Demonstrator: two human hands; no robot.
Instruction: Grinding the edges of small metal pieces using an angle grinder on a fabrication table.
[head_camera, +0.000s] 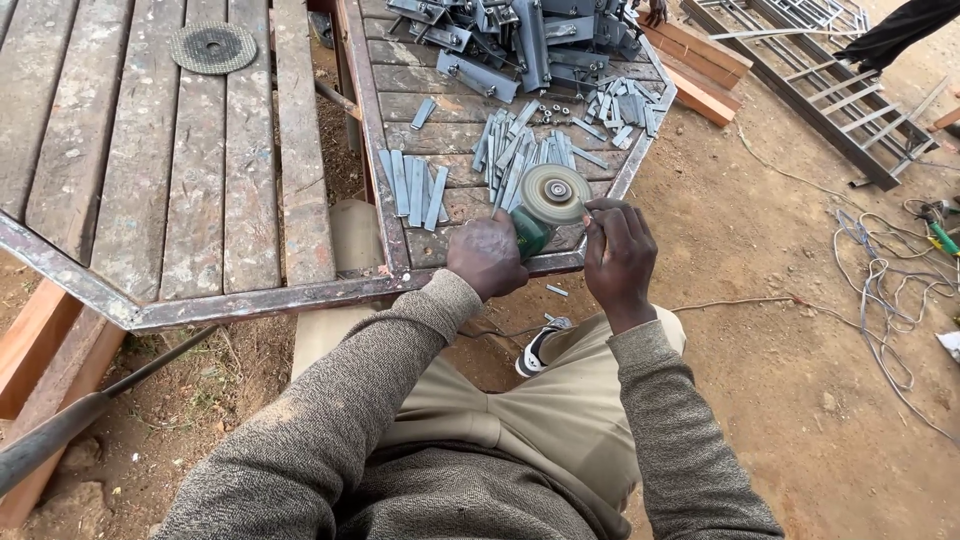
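A single head-worn camera looks steeply down from above the person's own chest and knees, facing forward toward twelve o'clock. The wooden workbench (200, 180) fills the field from nine to twelve o'clock at close range, while bare dirt ground (780, 330) stretches from one to five o'clock. No second view overlaps.

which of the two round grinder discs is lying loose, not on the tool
The dark disc lying flat on the far-left wooden planks. The tan disc sits on the green grinder beside the left hand.
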